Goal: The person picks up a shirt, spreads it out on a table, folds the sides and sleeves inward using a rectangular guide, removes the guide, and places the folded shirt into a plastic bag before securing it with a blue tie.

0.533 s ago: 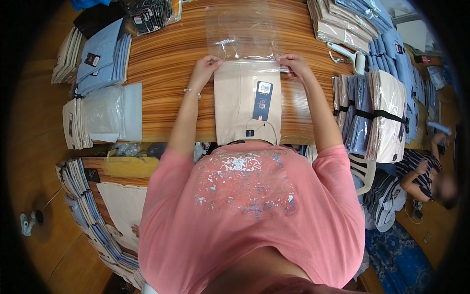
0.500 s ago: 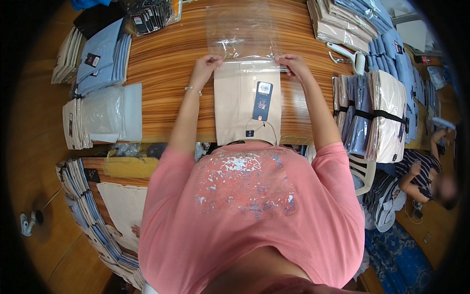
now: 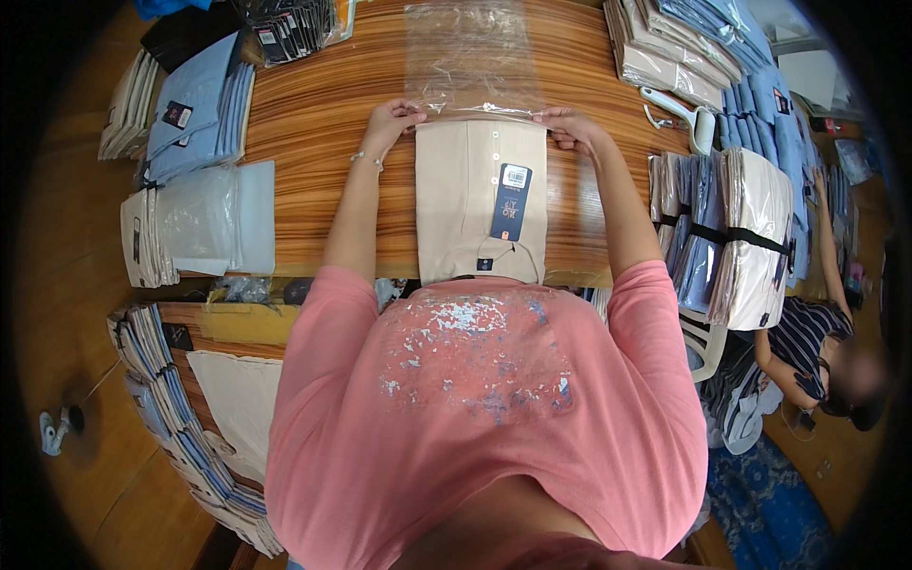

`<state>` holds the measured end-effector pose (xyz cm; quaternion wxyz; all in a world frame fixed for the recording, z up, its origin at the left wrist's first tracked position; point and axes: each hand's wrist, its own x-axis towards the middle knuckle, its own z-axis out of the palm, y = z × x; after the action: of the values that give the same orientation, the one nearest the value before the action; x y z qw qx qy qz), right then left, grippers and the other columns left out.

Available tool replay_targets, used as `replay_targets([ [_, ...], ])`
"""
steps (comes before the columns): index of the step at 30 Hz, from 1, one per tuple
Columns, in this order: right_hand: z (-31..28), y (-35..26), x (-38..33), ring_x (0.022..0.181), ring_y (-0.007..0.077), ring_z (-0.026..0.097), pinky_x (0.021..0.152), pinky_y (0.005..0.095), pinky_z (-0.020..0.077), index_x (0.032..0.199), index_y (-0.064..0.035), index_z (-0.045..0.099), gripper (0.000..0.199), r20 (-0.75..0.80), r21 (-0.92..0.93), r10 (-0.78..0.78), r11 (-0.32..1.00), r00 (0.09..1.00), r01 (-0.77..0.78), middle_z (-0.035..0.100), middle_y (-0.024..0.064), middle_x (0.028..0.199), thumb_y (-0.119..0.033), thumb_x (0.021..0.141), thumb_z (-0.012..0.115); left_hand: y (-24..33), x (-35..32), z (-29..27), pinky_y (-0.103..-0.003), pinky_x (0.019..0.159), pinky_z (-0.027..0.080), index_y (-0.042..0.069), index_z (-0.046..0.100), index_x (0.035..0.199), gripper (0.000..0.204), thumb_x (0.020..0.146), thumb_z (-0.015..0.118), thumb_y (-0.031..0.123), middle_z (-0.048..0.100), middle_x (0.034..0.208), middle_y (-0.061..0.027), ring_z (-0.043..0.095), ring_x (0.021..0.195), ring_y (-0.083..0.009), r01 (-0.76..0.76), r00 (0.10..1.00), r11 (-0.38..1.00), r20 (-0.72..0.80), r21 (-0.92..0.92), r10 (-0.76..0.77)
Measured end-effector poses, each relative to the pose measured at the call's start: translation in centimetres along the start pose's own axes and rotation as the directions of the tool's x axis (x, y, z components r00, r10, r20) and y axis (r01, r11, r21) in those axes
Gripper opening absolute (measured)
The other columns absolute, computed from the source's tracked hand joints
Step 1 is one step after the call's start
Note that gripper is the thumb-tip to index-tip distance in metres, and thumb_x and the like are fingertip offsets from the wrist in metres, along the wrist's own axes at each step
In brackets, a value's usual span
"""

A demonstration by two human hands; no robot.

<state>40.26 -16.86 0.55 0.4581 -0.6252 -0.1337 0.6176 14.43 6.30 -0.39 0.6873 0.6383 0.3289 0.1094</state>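
A folded beige shirt (image 3: 451,204) lies on the table in front of me, its collar end close to my body. A dark blue hang tag (image 3: 511,204) rests on it. Beyond the shirt's far end lies a clear plastic bag (image 3: 475,52), its near edge stretched across that end. My left hand (image 3: 400,116) pinches the left corner of this edge, and my right hand (image 3: 567,126) pinches the right corner. Whether any of the shirt is inside the bag, I cannot tell.
Bagged shirts tied with black bands (image 3: 727,237) stand at the right, near a white lint roller (image 3: 701,128). Clear bags (image 3: 199,218) and blue folded shirts (image 3: 195,114) sit at the left. Another person (image 3: 807,332) works at the far right.
The bag's near edge has shifted slightly away from me, so it overlaps less of the shirt. My hands are a little farther apart. The other person's arm now reaches farther forward.
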Motion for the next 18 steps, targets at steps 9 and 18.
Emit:
replay_targets([
  [9, -0.9, 0.0, -1.1, 0.040, 0.0013, 0.026, 0.035, 0.0183, 0.0180, 0.095, -0.0079, 0.061, 0.021, 0.043, -0.204, 0.071, 0.977, 0.997, -0.061, 0.035, -0.0091, 0.050, -0.017, 0.079, 0.069, 2.1, -1.2, 0.2, -0.016, 0.047, 0.032, 0.006, 0.055, 0.104, 0.031, 0.078, 0.069, 0.014, 0.060, 0.077, 0.0025, 0.042, 0.055, -0.0027, 0.127, 0.958, 0.970, 0.229, 0.207, -0.175],
  [18, 0.3, 2.3, -3.7, 0.040, 0.0021, 0.026, 0.034, 0.0191, 0.0174, 0.088, -0.0069, 0.058, 0.018, 0.214, -0.214, 0.220, 0.961, 0.952, -0.174, 0.034, -0.0080, 0.049, -0.014, 0.077, 0.070, 0.5, -4.8, -0.1, -0.016, 0.045, 0.032, 0.003, 0.051, 0.111, 0.040, 0.077, 0.069, 0.013, 0.063, 0.082, -0.0002, 0.043, 0.054, -0.0028, 0.219, 0.903, 0.936, 0.306, 0.277, -0.302],
])
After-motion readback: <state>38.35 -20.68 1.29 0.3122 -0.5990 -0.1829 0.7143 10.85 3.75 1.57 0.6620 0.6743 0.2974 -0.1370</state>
